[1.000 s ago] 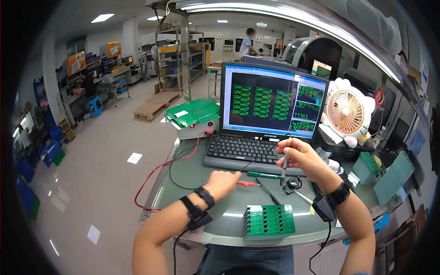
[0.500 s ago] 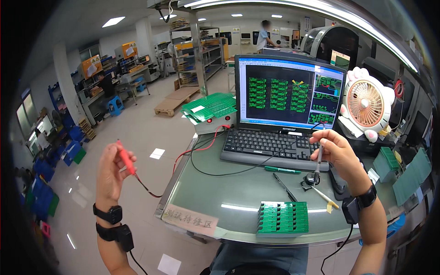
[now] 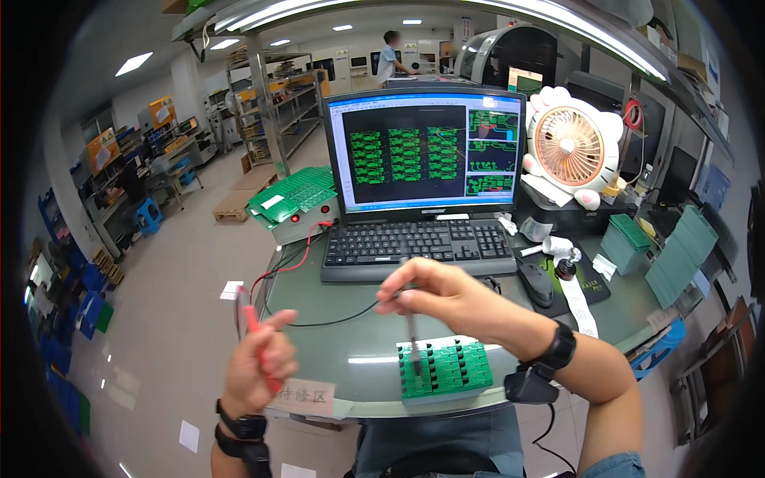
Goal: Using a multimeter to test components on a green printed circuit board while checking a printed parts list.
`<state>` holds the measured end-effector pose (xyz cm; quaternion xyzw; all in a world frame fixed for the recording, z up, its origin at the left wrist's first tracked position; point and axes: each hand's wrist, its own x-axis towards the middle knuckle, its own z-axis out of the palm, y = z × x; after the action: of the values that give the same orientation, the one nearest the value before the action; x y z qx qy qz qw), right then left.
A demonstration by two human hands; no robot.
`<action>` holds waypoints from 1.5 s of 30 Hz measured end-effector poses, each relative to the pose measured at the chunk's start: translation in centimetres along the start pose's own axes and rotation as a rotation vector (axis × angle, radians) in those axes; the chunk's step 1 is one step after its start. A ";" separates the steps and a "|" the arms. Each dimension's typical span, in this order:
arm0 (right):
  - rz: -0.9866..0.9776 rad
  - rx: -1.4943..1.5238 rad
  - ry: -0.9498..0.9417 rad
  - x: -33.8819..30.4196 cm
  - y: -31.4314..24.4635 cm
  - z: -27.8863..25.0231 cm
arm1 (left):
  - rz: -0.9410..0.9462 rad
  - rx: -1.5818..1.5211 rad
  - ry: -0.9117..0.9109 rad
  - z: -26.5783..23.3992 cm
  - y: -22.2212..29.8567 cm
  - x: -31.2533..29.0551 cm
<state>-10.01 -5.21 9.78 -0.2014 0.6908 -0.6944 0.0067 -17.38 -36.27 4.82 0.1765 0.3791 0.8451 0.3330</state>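
My left hand (image 3: pixel 256 368) is closed around a red test probe (image 3: pixel 253 320), out past the left front corner of the table. My right hand (image 3: pixel 438 293) pinches a grey test probe (image 3: pixel 412 328) from above. That probe points down at a green circuit board panel (image 3: pixel 458 370) lying at the table's front edge. Motion blur hides whether its tip touches the board. A black lead (image 3: pixel 339 322) runs across the table to the right hand's fingers. My right forearm covers part of the tabletop behind the panel.
A keyboard (image 3: pixel 414 245) and a monitor (image 3: pixel 414 151) with a board layout stand behind my right hand. Green boards (image 3: pixel 295 193) lie on a box at the left. A mouse (image 3: pixel 535 284), a fan (image 3: pixel 570 146) and a paper strip (image 3: pixel 578 307) are at the right.
My right hand has come left and down with its probe, from beside the keyboard to over the board panel. My left hand has moved rightward and lower, nearer the table. The whole view has shifted.
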 end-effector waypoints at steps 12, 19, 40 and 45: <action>-0.024 -0.176 0.126 -3.4 1.1 0.0 | -0.248 -0.008 -0.280 4.8 -8.4 3.8; 0.190 -0.835 0.450 -17.7 4.6 -3.1 | 0.020 -0.181 0.122 0.5 -6.4 0.7; 0.086 -1.302 0.411 -17.2 9.1 1.1 | -0.374 0.099 0.147 3.5 -11.0 4.0; 0.063 -1.380 0.261 -16.1 7.7 -1.4 | -0.259 0.103 0.197 3.7 -10.4 4.6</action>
<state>2.31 0.42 -1.98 -0.0548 0.9743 -0.1156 -0.1853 -14.21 -25.99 -0.50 0.0594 0.4723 0.7877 0.3910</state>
